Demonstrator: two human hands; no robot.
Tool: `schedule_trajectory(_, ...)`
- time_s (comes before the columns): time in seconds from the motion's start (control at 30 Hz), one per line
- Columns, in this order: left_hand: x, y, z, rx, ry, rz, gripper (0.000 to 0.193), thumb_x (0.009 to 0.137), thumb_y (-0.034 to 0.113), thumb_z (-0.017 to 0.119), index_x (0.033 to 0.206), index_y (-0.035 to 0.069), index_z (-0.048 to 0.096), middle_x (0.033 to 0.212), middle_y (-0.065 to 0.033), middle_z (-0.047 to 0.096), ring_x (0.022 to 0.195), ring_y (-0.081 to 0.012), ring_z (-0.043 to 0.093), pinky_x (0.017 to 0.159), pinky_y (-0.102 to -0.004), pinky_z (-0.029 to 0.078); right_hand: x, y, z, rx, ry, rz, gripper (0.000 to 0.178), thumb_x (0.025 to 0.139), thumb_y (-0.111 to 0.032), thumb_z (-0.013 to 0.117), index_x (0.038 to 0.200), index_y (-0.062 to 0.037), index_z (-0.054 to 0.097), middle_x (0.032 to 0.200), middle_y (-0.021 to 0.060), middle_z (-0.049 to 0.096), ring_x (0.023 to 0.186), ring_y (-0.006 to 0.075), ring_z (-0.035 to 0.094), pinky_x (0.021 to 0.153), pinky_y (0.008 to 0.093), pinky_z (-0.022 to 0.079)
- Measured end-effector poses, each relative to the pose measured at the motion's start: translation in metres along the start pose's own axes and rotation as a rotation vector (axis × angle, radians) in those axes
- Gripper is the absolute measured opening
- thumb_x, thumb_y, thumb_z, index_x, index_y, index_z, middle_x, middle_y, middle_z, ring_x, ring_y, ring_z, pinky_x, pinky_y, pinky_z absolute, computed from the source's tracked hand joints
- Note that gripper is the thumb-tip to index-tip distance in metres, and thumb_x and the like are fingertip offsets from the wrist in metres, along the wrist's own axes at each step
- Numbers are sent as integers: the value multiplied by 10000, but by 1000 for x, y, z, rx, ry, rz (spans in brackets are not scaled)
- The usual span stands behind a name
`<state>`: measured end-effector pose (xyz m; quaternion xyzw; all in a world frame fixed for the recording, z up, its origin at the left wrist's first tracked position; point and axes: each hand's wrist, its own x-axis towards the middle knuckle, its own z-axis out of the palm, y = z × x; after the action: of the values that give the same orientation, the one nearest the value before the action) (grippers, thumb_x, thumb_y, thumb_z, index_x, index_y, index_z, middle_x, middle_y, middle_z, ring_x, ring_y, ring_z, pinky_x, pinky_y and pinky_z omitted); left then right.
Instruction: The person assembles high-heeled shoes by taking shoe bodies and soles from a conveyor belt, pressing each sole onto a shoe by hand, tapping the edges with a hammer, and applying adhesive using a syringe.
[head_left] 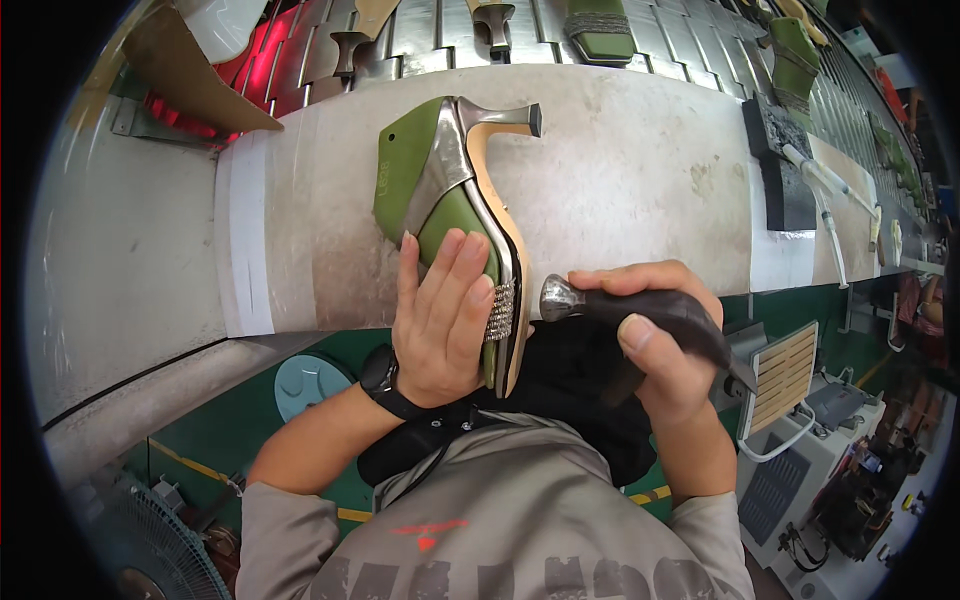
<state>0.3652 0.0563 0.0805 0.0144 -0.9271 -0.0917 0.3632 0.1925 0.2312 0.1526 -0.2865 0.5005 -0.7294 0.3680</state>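
A high-heeled sandal (470, 165) in metallic silver lies on its side on a green plastic last (405, 165), its heel pointing right and its toe end over the table's near edge. A band of sparkling stones (501, 310) crosses its front. My left hand (440, 325) lies along the front of the last with its fingers stretched, holding the shoe; its thumb is hidden. In my right hand (675, 340) is a shoemaker's hammer (655, 312), dark with a round shiny metal face. That face points at the sole's edge, a small gap away from it.
The pale worktable (620, 150) bends across the view. Behind it runs a metal slat conveyor (430, 40) carrying more shoes on lasts. A black block (780, 165) with syringes (830, 190) stands at right. At left are a brown curved sheet (190, 75), a blue stool (310, 385) and a fan (160, 540).
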Motion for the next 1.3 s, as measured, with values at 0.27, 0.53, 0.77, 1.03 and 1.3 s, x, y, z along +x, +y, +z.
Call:
schedule_trajectory(0.27, -2, -4, -1, 34, -31, 21, 947, 959, 392, 808, 1586, -75, 274, 1541, -402, 447, 1451, -553, 469, 1173, -777, 313, 24, 21, -6, 158, -49, 51, 310, 925, -40, 668, 1196, 107, 635, 1203, 296, 749, 1121, 304, 744, 1024, 410, 578)
schedule_trajectory(0.53, 1, 1, 12, -17, 131, -32, 444, 1071, 85, 571, 1491, 4, 451, 1494, -275, 580, 1400, -448, 582, 1173, -767, 333, 58, -14, -7, -314, -275, -170, 290, 820, 0, 792, 1100, 35, 726, 1080, 220, 793, 983, 299, 804, 882, 367, 636)
schedule_trajectory(0.77, 2, 2, 11, -18, 143, -49, 436, 1067, 93, 582, 1478, 5, 468, 1480, -271, 596, 1385, -446, 596, 1175, -763, 336, 44, -25, 4, -517, -344, -251, 312, 746, -11, 832, 1044, 34, 751, 1023, 203, 789, 977, 329, 807, 883, 383, 655)
schedule_trajectory(1.03, 6, 7, 2, -75, 78, -94, 415, 1068, 94, 569, 1466, 13, 484, 1485, -263, 602, 1393, -432, 595, 1188, -746, 333, 21, -26, 17, -498, -252, -212, 327, 724, 12, 838, 1033, 60, 741, 1014, 216, 779, 963, 353, 800, 901, 410, 663)
schedule_trajectory(1.3, -2, 3, 2, 24, -8, -33, 786, 995, 324, 764, 1553, -38, 346, 1528, -368, 492, 1431, -524, 518, 1176, -748, 351, 2, -28, 32, -679, -380, -308, 287, 780, -45, 828, 1021, 74, 728, 1009, 248, 777, 965, 392, 794, 891, 438, 662)
